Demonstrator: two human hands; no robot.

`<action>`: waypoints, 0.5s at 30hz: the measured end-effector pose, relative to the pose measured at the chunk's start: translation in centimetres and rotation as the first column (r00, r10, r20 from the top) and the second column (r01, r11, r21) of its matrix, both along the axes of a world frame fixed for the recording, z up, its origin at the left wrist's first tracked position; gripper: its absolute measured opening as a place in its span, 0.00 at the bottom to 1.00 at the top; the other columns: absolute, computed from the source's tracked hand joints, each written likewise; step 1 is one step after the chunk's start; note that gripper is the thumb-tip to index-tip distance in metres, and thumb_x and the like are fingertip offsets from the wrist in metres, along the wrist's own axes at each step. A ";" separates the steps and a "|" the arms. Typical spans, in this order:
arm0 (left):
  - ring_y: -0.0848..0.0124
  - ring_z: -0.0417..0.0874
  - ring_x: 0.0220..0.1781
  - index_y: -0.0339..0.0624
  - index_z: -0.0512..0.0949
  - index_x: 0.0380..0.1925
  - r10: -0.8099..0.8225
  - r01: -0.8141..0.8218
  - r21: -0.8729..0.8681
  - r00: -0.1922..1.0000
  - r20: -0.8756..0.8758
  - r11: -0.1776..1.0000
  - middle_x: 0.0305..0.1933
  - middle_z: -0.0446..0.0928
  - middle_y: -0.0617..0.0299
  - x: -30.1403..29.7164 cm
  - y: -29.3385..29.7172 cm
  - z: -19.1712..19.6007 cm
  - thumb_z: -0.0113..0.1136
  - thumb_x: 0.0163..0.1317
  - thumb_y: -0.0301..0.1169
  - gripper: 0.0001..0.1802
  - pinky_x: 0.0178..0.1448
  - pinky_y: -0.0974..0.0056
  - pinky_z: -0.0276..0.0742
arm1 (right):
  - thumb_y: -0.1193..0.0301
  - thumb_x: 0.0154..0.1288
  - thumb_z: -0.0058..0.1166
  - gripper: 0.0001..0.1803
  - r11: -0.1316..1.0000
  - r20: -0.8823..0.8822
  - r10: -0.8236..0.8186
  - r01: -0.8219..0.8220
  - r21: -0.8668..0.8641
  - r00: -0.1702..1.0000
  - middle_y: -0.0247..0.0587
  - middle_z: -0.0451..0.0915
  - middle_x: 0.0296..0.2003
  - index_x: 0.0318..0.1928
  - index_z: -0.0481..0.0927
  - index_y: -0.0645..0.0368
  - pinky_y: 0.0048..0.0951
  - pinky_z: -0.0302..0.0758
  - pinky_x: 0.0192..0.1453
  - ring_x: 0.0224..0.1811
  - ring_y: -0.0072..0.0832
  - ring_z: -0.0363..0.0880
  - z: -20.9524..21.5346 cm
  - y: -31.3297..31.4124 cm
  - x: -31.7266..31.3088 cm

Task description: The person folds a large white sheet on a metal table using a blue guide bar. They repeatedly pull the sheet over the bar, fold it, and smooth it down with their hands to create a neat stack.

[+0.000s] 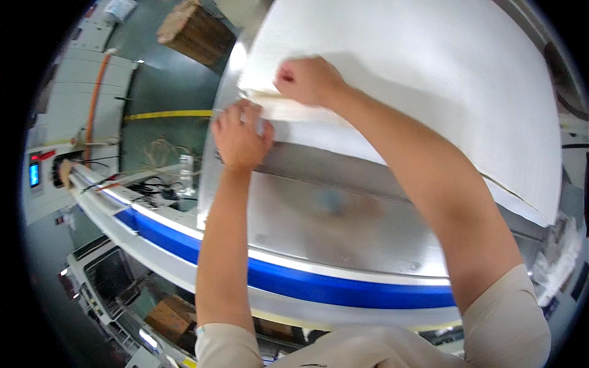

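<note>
A broad white sheet or stack of sheets (423, 67), finely textured, covers most of a shiny metal table (343, 227). At its near-left corner my left hand (242, 136) rests with its fingers spread, pressing on the sheet's edge. Just beyond it and to the right, my right hand (310, 81) is curled closed over the white surface. Whether anything is pinched in those fingers is hidden. Between the two hands runs a thin, pale yellowish fold or lifted edge (270, 96). Another loose edge of the sheet shows beyond my right forearm.
A blue band (343, 293) and white rail run along the table's near side. Cables (161, 191) and a small metal fitting (186, 172) lie at the left. A brown block or carton (197, 32) stands on the dark green floor. Crumpled clear plastic (557, 257) hangs at the right.
</note>
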State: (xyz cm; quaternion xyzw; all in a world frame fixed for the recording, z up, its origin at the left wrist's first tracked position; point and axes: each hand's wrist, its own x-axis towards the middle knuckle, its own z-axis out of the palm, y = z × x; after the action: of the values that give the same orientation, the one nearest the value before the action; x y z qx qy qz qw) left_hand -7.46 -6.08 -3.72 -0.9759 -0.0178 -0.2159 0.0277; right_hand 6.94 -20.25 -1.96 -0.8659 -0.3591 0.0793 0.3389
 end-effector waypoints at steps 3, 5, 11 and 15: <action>0.60 0.71 0.53 0.48 0.73 0.38 -0.187 0.188 -0.005 0.968 -0.165 0.982 0.52 0.70 0.58 -0.2 2.0 2.5 0.61 0.43 0.34 0.18 0.54 0.52 0.64 | 0.61 0.61 0.47 0.13 0.999 -0.037 -0.041 0.041 -0.017 0.998 0.46 0.77 0.24 0.27 0.76 0.57 0.44 0.71 0.35 0.30 0.45 0.76 1.7 -3.8 -5.3; 0.59 0.74 0.50 0.45 0.71 0.39 -0.222 0.218 -0.050 0.923 -0.314 0.975 0.49 0.72 0.57 -0.6 2.9 3.8 0.61 0.44 0.33 0.19 0.57 0.54 0.64 | 0.61 0.64 0.44 0.16 0.960 -0.062 -0.180 0.162 -0.226 0.982 0.46 0.77 0.30 0.30 0.76 0.59 0.45 0.70 0.41 0.37 0.45 0.75 2.1 -8.5 -8.1; 0.63 0.76 0.52 0.45 0.73 0.45 0.117 0.134 0.265 0.651 -0.750 0.955 0.51 0.75 0.57 3.5 -1.0 7.8 0.58 0.50 0.33 0.20 0.58 0.56 0.66 | 0.53 0.69 0.34 0.26 0.733 0.139 -0.458 0.461 -0.500 0.878 0.44 0.81 0.30 0.31 0.81 0.55 0.45 0.70 0.46 0.37 0.42 0.78 2.0 -29.8 -9.1; 0.61 0.77 0.51 0.49 0.74 0.50 0.127 0.230 0.334 0.619 -0.775 0.914 0.48 0.77 0.56 5.2 -3.4 5.7 0.52 0.56 0.30 0.19 0.53 0.53 0.71 | 0.47 0.70 0.23 0.37 0.472 0.238 -0.585 0.564 -0.677 0.776 0.45 0.81 0.25 0.24 0.82 0.58 0.41 0.67 0.54 0.34 0.41 0.79 2.1 -45.6 -9.1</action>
State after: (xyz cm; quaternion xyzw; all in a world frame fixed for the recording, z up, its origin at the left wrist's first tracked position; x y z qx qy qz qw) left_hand -2.21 -9.44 2.03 -0.9439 0.0692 0.2311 0.2256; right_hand -2.20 -65.82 0.11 -0.9941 0.0171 0.1061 -0.0152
